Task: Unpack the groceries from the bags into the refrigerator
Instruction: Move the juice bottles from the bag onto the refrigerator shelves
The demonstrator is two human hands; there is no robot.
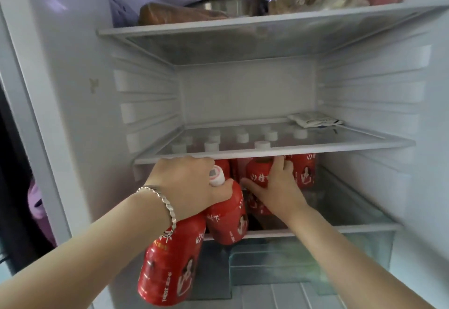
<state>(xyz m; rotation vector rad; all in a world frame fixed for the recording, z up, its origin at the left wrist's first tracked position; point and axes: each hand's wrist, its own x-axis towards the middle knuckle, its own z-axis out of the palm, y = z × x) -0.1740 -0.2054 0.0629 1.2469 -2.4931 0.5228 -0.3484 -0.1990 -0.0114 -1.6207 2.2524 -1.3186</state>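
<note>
Left hand (pixel 187 182) clenched round the necks of two red bottles (pixel 170 265), hanging tilted just outside the fridge (pixel 73 114) at near left, right hand (pixel 277 188) grasping a standing bottle (pixel 257 172) on the low shelf (pixel 352 228), other bottles (pixel 302 170) packed close behind it

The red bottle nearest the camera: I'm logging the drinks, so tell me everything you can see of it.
The bottle looks plastic, wrapped in a glossy red label with white characters and a portrait. It hangs tilted, base down-left, below the left hand, which hides its neck and cap, so the grip is unseen. Its shoulder touches a second red bottle.
</note>
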